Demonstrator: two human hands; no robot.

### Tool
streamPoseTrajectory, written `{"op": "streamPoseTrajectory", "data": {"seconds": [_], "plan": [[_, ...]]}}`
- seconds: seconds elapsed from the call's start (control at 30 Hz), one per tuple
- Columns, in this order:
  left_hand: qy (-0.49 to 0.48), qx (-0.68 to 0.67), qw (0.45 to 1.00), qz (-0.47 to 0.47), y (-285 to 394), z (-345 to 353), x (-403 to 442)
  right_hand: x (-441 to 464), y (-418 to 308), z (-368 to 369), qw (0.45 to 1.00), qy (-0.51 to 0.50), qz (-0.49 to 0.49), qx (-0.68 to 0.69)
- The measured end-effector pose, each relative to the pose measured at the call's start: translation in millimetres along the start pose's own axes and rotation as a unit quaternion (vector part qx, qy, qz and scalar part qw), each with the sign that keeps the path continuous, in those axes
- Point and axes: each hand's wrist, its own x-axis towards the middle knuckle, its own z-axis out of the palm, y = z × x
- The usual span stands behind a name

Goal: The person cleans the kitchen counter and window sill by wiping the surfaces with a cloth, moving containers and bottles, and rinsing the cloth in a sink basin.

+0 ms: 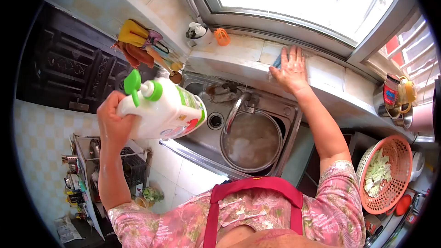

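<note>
My left hand is closed round the handle of a large white detergent bottle. Its green cap is flipped up, and the bottle tilts over the left part of the steel sink. Against the tiled window ledge my right hand lies flat with fingers stretched. A bit of blue-grey cloth or scouring pad shows by its thumb and index finger; the rest is hidden under the hand. Cloudy water fills a round pan in the right basin, below the curved faucet.
A wet rag lies at the sink's back edge. On the ledge are a utensil cup and an orange plastic piece. Gloves hang on the left wall. At right, a pink colander holds chopped cabbage.
</note>
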Motion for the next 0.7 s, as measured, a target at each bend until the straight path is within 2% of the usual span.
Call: {"op": "streamPoseTrajectory", "data": {"seconds": [0.1,0.17,0.27,0.37,0.4,0.5,0.53,0.57,0.7], "plan": [[0.012,-0.009,0.999,-0.045,-18.3,0.4,-14.3,24.9,-33.7,18.8,0.999,0.009,-0.044,0.007],[0.021,-0.004,0.999,-0.047,-24.7,2.4,-18.8,42.7,-65.9,25.4,0.995,0.031,-0.088,0.031],[0.024,-0.002,0.998,-0.056,-26.8,2.7,-22.4,57.9,-103.2,22.7,0.990,0.054,-0.094,0.089],[0.025,-0.013,0.998,-0.047,-25.4,5.8,-21.4,74.5,-125.9,25.3,0.978,0.046,-0.185,0.078],[0.026,-0.013,0.999,-0.039,-27.8,7.4,-20.7,71.6,-125.7,28.7,0.976,0.087,-0.179,0.089],[0.025,-0.002,0.999,-0.042,-25.6,6.7,-20.0,48.5,-100.6,15.8,0.980,0.049,-0.170,0.094],[0.026,0.000,0.999,-0.046,-25.1,8.3,-19.2,38.1,-84.4,17.6,0.982,0.077,-0.162,0.053],[0.026,-0.013,0.999,-0.039,-27.3,9.3,-18.6,25.3,-63.4,20.0,0.983,0.102,-0.154,0.009],[0.022,-0.039,0.998,-0.035,-38.0,12.1,-18.8,-44.3,39.7,2.8,0.987,0.103,-0.109,-0.055]]}}
